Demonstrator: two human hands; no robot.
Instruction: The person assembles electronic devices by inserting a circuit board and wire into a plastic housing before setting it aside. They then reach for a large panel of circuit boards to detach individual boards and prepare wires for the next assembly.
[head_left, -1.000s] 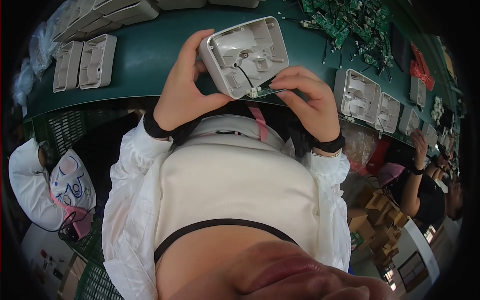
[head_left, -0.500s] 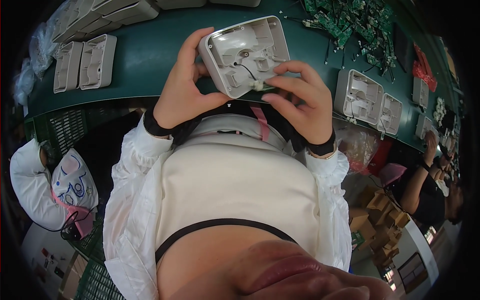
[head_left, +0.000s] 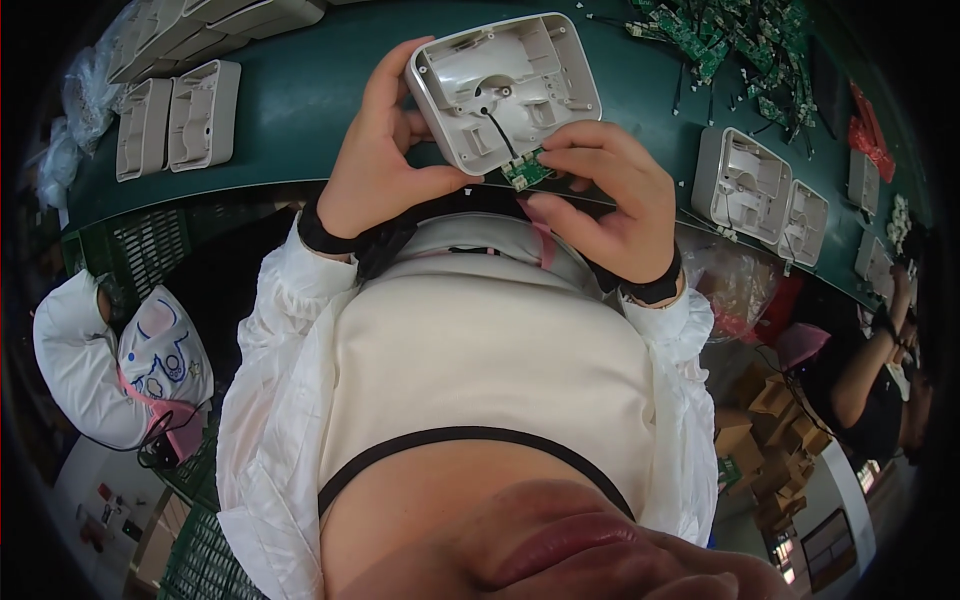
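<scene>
My left hand [head_left: 395, 150] grips a light grey plastic housing [head_left: 470, 70] by its left side, thumb along the near edge and the hollow inside facing up. A short black cable [head_left: 497, 133] runs out of a hole in the housing floor to a small green circuit board [head_left: 527, 170]. That board lies over the housing's near edge, pinched by the fingertips of my right hand [head_left: 610, 195]. White connectors show on the board. The undersides of the fingers are partly hidden.
Two grey housings [head_left: 203, 115] stand on the green table [head_left: 300, 110] at left, more stacked behind them. At right lie two housings [head_left: 742, 180] with cables. A heap of green boards [head_left: 745, 50] is at the far right. Co-workers sit on both sides, one person's sleeve [head_left: 75, 350] at left.
The housing has moved slightly up and right in the picture. The green board, blurred before at the housing's near corner, is now turned flat and plainly visible in my right fingers.
</scene>
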